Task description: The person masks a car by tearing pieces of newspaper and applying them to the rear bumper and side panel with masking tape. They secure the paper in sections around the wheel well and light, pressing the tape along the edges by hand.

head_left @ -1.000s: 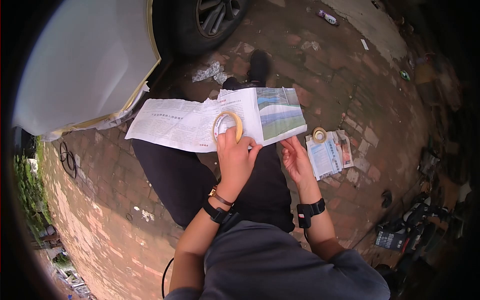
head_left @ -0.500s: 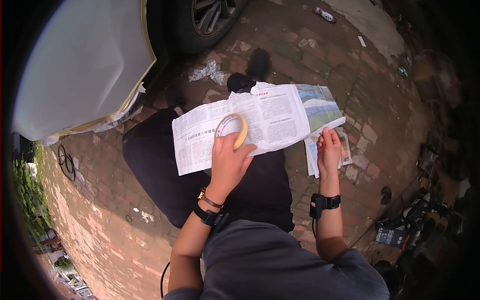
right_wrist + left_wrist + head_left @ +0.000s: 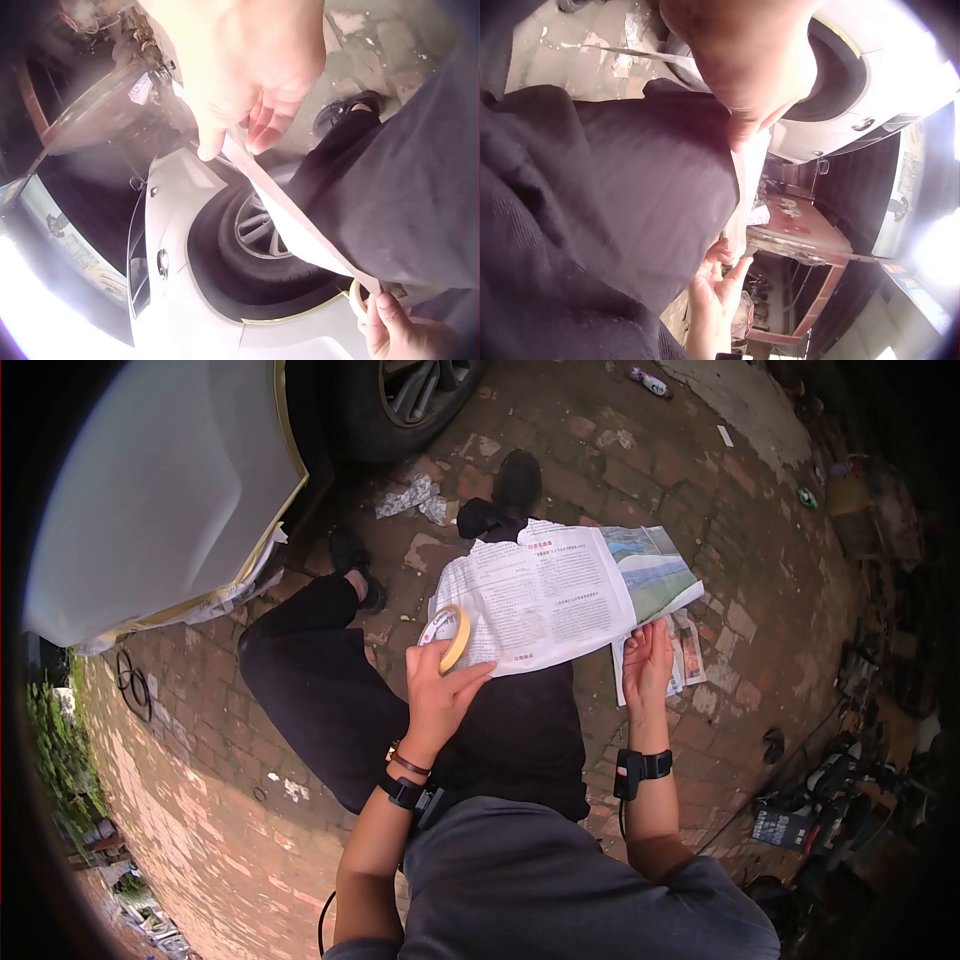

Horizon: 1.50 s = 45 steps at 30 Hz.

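A sheet of newspaper (image 3: 545, 595), with a colour picture at its right end, stretches over the person's lap. My left hand (image 3: 438, 695) holds a roll of masking tape (image 3: 463, 635), its thumb on the paper's near left edge. Between thumb and fingers, my right hand (image 3: 648, 665) pinches the near edge by the picture. In the right wrist view a tan band (image 3: 304, 225) runs along that edge from one hand to the other, reaching the left fingers beside the roll.
More newspaper pieces (image 3: 690, 655) lie on the brick ground (image 3: 200, 780) at the right. A pale car panel (image 3: 170, 490) edged with tape and paper stands at the left, by a wheel (image 3: 425, 395). Crumpled plastic (image 3: 408, 498) lies near the shoes.
The newspaper and my right hand have shifted right. My left hand has moved slightly left and nearer the body with the roll. Less of the sheet's left end shows now.
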Each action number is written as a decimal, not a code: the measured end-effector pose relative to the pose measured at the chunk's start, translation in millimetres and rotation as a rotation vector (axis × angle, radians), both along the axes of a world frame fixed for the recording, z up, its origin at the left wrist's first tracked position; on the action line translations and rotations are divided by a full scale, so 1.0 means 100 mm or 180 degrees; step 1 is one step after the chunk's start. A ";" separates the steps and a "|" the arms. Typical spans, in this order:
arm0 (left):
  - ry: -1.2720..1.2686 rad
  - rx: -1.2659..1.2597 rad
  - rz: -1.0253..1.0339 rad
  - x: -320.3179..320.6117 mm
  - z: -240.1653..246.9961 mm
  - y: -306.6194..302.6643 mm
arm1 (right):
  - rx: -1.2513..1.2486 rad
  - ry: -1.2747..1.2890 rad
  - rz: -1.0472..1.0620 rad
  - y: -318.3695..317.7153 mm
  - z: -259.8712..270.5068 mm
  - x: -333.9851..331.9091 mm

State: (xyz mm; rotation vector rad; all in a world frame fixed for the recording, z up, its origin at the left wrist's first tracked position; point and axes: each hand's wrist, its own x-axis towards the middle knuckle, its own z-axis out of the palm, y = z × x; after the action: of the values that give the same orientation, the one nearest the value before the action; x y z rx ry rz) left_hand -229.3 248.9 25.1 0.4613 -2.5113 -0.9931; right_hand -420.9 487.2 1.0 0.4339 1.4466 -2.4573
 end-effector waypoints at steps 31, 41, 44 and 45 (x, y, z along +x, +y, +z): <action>-0.0129 -0.0130 0.0355 -0.04 -0.05 -0.38 | 0.2031 0.1507 0.1960 0.14 0.50 -0.16; 0.0093 -0.0482 0.0479 -0.12 -0.30 -0.48 | 0.2311 0.1502 0.1896 0.46 0.83 -0.41; 0.0267 -0.0479 0.0472 -0.12 -0.08 -0.61 | 0.2376 0.1516 0.1950 0.43 0.91 -0.52; 0.0367 -0.0628 0.0489 -0.10 0.04 -0.68 | 0.2360 0.1538 0.2042 0.35 1.05 -0.55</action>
State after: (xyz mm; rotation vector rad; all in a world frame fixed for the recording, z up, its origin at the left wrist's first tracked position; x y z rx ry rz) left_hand -239.4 180.5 28.9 0.5120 -2.3991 -0.6866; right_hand -475.9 521.9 105.7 -0.4838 2.2296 -1.5138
